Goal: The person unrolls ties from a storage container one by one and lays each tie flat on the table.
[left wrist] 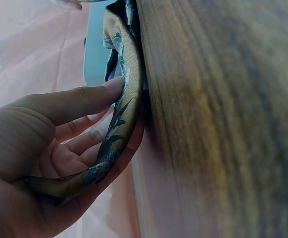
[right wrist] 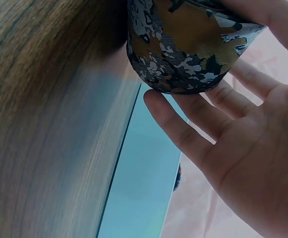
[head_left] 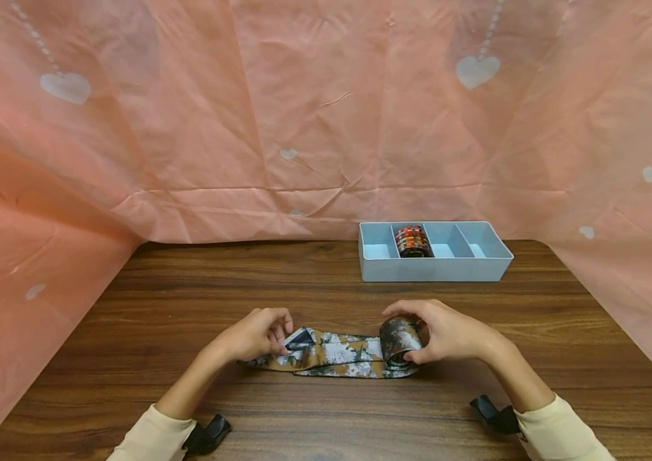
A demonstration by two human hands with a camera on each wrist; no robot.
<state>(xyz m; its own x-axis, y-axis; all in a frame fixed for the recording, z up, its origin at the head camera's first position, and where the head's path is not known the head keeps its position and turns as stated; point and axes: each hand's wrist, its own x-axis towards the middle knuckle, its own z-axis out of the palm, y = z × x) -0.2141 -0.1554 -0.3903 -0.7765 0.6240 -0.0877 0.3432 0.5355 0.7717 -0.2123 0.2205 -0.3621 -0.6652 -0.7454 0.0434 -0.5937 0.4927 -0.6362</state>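
Observation:
A floral necktie [head_left: 351, 351] in brown, white and dark green lies across the table, its right part wound into a thick roll [head_left: 399, 339]. My right hand [head_left: 446, 331] grips that roll, thumb at the near end and fingers around the far side. In the right wrist view, the fingertips [right wrist: 156, 96] touch the patterned outside of the roll [right wrist: 183, 54]. At the flat left end, my left hand [head_left: 256, 334] pinches the fabric beside a dark folded-back patch with a pale strip. The left wrist view shows the tie's edge [left wrist: 126, 99] between thumb and fingers, with its tip against the palm.
A pale blue divided box [head_left: 429, 270] stands at the back right of the wooden table [head_left: 216, 288]. One compartment holds a red, yellow and black patterned roll [head_left: 412, 240]. Pink cloth [head_left: 314, 115] with white hearts hangs behind and along both sides.

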